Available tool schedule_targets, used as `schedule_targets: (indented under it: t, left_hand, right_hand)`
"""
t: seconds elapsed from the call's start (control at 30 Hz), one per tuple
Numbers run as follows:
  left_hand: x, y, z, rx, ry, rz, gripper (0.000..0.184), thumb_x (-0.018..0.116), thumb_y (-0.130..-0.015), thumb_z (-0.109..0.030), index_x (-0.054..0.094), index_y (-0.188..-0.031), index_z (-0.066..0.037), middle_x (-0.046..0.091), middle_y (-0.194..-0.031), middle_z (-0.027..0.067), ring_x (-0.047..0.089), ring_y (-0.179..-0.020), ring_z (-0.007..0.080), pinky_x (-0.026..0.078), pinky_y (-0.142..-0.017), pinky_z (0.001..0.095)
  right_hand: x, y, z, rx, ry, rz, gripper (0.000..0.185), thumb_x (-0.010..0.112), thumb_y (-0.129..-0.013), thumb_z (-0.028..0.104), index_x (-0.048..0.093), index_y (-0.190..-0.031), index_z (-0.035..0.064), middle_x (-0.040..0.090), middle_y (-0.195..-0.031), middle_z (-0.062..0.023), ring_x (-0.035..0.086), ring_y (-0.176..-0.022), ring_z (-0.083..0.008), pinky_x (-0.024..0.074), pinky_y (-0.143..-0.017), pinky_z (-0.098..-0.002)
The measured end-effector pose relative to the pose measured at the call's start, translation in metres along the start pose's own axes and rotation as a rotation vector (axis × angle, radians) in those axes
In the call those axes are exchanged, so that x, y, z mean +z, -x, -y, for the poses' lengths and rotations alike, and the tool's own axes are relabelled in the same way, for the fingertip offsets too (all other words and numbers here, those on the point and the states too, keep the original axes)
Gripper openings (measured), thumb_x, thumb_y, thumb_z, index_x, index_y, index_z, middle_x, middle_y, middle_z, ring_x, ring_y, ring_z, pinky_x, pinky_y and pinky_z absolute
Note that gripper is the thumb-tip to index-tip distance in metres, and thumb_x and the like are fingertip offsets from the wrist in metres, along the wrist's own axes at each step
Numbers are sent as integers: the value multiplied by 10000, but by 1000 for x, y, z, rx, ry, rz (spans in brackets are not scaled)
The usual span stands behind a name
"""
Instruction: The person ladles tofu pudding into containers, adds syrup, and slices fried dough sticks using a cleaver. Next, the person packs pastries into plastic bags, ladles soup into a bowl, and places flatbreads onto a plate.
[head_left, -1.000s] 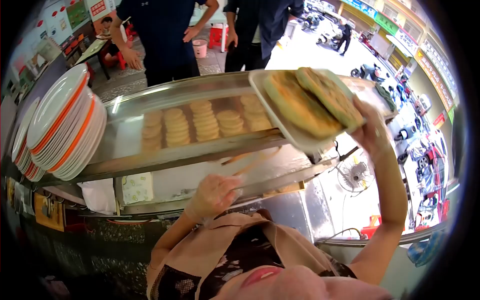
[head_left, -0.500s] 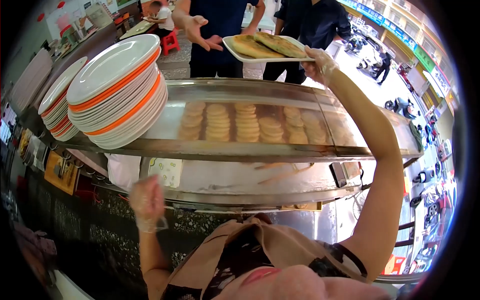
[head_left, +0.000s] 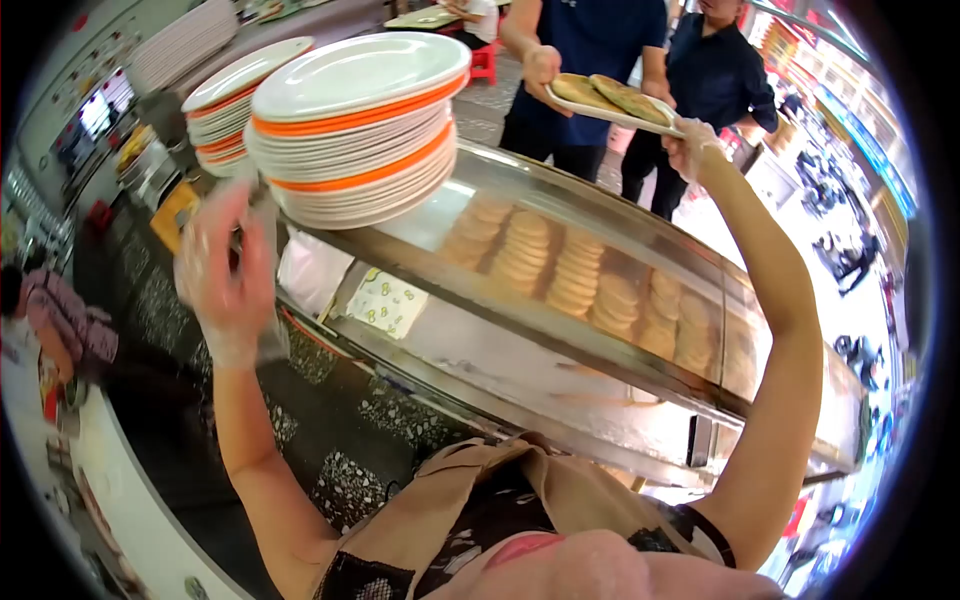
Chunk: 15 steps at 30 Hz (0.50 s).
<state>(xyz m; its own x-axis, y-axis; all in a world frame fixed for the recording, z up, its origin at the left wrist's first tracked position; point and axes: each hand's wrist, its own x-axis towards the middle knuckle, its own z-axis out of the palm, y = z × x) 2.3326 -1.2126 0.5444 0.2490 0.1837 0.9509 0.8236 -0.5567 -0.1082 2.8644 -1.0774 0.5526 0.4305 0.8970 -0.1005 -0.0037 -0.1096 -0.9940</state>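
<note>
My right hand (head_left: 692, 152), in a clear plastic glove, grips the near end of a white oblong plate (head_left: 640, 121) above the far side of the counter. Two browned flatbreads (head_left: 625, 99) lie on that plate. A person across the counter has a hand (head_left: 541, 68) at its other end. My left hand (head_left: 228, 265), gloved too, is raised with its fingers apart and nothing visible in it. It is nearest to a tall stack of white plates (head_left: 360, 75), some with orange rims.
Rows of round flatbreads (head_left: 527, 250) sit behind the glass of the counter case (head_left: 480, 160). A smaller plate stack (head_left: 225, 110) stands at left. A phone (head_left: 699, 440) and a patterned sheet (head_left: 385, 303) are on the lower shelf. A second person (head_left: 705, 80) stands opposite.
The view has turned left. My left hand has risen towards the plate stack and its fingers have spread. The person opposite has taken hold of the plate while my right hand keeps its grip.
</note>
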Motion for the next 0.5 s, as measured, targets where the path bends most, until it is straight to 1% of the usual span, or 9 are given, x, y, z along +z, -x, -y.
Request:
schedule_targets:
  t: [0.03,0.07,0.17,0.23,0.33,0.37,0.43,0.47,0.5]
  left_hand:
    - [-2,-19,-1,-164,33,89,253,534,-860,7,574,-1110,-5,614,-1078,114,598,-883,244,470,-759,304]
    - [3,-38,-3,-334,139,103,301,515,-885,-24,542,-1184,-19,599,-1110,105,593,-871,205,465,-766,301]
    - [25,-75,42,-185,-45,206,413,605,-866,-158,498,-1237,-11,583,-1134,119,584,-889,187,471,-783,314]
    - [46,-101,66,-835,552,644,607,692,-795,-353,481,-1229,15,580,-1112,131,580,-900,199,482,-800,332]
    - [87,-113,113,-791,374,898,795,707,-689,-549,505,-1193,31,565,-1119,151,571,-954,227,478,-805,372]
    - [79,-127,110,-721,153,976,837,721,-644,-587,527,-1182,24,554,-1156,163,560,-1021,241,465,-827,395]
    - [77,-138,104,-661,-51,991,603,689,-740,-474,586,-1094,3,589,-1040,147,580,-932,227,482,-759,384]
    - [83,-139,115,-646,-36,986,603,689,-740,-474,586,-1094,3,589,-1040,147,580,-932,227,482,-759,384]
    - [88,-136,135,-539,-151,975,563,695,-737,-465,608,-1060,-12,588,-1044,156,577,-950,235,472,-787,398]
  right_hand:
    - [1,-8,2,-6,6,-29,255,424,-933,271,552,-883,57,536,-571,-31,427,-384,-81,278,-308,-190]
    - [-22,-51,-6,-36,76,217,275,422,-927,264,558,-912,25,613,-684,-113,565,-489,-177,427,-422,-235]
    - [22,-56,-10,-156,-221,359,251,450,-909,222,548,-961,-3,548,-631,-85,509,-443,-167,427,-380,-278]
    - [34,-65,-9,-184,-330,461,280,455,-900,244,537,-984,-10,533,-625,-78,495,-444,-163,443,-396,-290]
    - [47,-17,16,-40,-133,462,313,476,-886,315,528,-924,9,531,-633,-63,501,-480,-150,451,-458,-278]
    - [47,-2,24,6,-76,500,327,482,-881,338,525,-904,15,531,-636,-58,504,-491,-146,454,-479,-273]
    - [34,25,40,107,18,698,359,496,-871,386,518,-864,27,529,-641,-48,508,-515,-138,459,-520,-265]
    - [20,41,46,164,27,829,376,503,-866,409,515,-844,33,528,-644,-43,510,-527,-133,462,-541,-261]
    - [19,104,54,-11,193,450,368,516,-873,369,540,-893,3,582,-684,-70,553,-551,-143,471,-548,-263]
